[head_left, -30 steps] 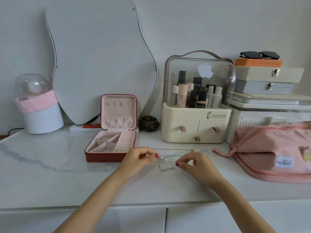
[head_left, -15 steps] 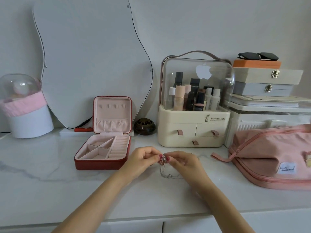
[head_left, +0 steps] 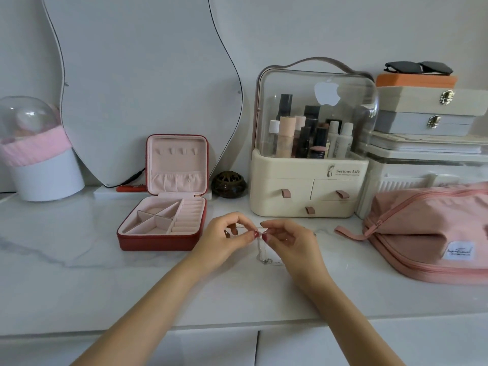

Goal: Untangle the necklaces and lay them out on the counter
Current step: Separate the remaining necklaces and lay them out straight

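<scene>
Thin silver necklaces (head_left: 261, 250) hang in a tangled bunch between my two hands, just above the white marble counter (head_left: 79, 273). My left hand (head_left: 227, 240) pinches the chains at the top with thumb and forefinger. My right hand (head_left: 289, 240) pinches them right beside it, fingertips almost touching. The lower loop of chain touches the counter near a small pendant. Another fine chain strand trails off behind my right hand; its far end is hard to make out.
An open red jewellery box (head_left: 163, 223) with pink lining sits left of my hands. Behind stand a cream cosmetics organiser (head_left: 309, 191), a small dark incense pot (head_left: 229, 184), a wavy mirror (head_left: 148, 83) and a pink-banded dome lamp (head_left: 39, 154). A pink pouch (head_left: 433, 233) lies at right.
My hands came together from about a hand's width apart. The chains went from stretched between them to hanging in a bunch below the fingertips.
</scene>
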